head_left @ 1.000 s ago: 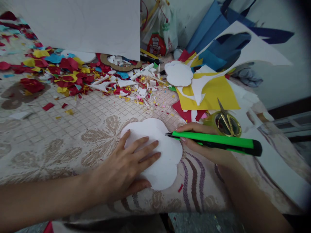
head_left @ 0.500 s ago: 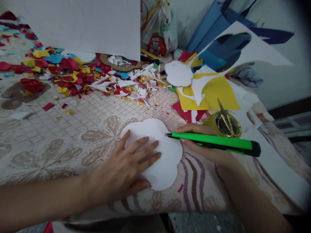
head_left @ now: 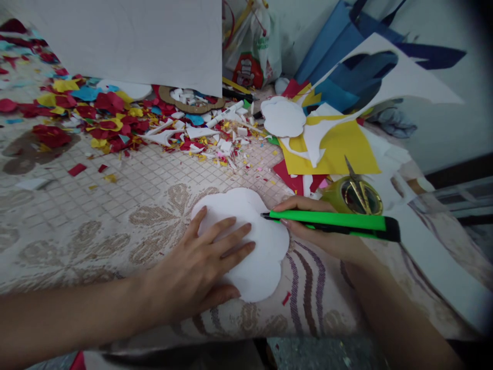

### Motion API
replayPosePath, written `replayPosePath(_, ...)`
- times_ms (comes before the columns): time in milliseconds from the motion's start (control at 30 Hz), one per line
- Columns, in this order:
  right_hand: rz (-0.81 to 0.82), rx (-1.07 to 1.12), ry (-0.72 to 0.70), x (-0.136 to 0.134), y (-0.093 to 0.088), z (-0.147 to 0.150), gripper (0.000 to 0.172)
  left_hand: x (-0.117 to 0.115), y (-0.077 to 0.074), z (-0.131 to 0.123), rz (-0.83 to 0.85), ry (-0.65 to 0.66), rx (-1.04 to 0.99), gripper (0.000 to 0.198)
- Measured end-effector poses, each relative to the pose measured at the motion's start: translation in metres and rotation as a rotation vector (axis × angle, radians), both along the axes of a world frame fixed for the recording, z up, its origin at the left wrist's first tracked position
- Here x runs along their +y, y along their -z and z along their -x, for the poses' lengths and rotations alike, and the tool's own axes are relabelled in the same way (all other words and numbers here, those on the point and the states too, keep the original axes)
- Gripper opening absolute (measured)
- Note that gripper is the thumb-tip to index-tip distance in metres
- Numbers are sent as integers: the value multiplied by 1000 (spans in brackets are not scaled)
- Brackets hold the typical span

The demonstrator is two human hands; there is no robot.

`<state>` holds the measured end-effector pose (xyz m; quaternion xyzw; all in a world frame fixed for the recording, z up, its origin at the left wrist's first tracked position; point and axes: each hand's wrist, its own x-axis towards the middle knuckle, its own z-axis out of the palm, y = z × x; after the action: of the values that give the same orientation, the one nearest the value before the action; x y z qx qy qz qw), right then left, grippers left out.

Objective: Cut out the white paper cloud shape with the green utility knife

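A white scalloped, flower-shaped piece (head_left: pixel 265 257) lies flat on the patterned tablecloth (head_left: pixel 96 205). My left hand (head_left: pixel 211 257) rests on it with the fingers spread, pressing on its left side. In my right hand (head_left: pixel 316 226) is a green and black utility knife (head_left: pixel 339 221), gripped between thumb and fingers. Its tip is over the upper right part of the white piece; whether it touches the surface I cannot tell. Just beyond the right hand sit gold-handled scissors (head_left: pixel 362 195) on a roll of yellow tape (head_left: pixel 335 194).
Red, yellow, blue and white scraps (head_left: pixel 111 113) are heaped along the back left. A large white sheet (head_left: pixel 146 41) stands behind them. A smaller white scalloped shape (head_left: pixel 283 117) and a yellow sheet (head_left: pixel 346 149) lie at the back right, near a blue bag (head_left: pixel 323 41). The table's front edge runs below my hands.
My right hand has shifted the utility knife slightly to the left, and its back end has risen a little in view. The left hand and the white piece have stayed in place.
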<state>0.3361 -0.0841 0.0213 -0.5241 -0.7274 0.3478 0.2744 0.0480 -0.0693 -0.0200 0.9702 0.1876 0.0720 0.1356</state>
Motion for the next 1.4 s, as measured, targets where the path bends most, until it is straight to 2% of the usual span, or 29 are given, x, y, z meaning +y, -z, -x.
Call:
replayPosePath(133, 22, 11, 27, 1, 4, 2, 12, 2, -3, 1, -4, 13, 6, 59)
replayPosePath(300, -14, -11, -5, 0, -1, -1, 12, 8, -10, 3, 13, 38, 17, 70)
replayPosePath(367, -44, -30, -17, -2, -4, -3, 12, 9, -11, 4, 14, 26, 25, 72)
replayPosePath(567, -186, -70, 68, -4, -7, -6, 15, 3, -11, 0, -21, -74, 18, 69)
replayPosePath(700, -150, -46, 51, -4, -3, -2, 15, -3, -9, 0, -53, -125, -3, 66)
replayPosePath(900, -50, -39, 57, -4, 0, 1, 15, -3, -10, -1, -61, -90, 37, 60)
replayPosePath(1233, -36, -20, 14, -2, 2, 3, 14, -2, -11, -1, -12, -90, 38, 61)
replayPosePath(1400, 3, 16, 21, 1, 5, 4, 14, 8, -13, 1, 45, 45, 5, 54)
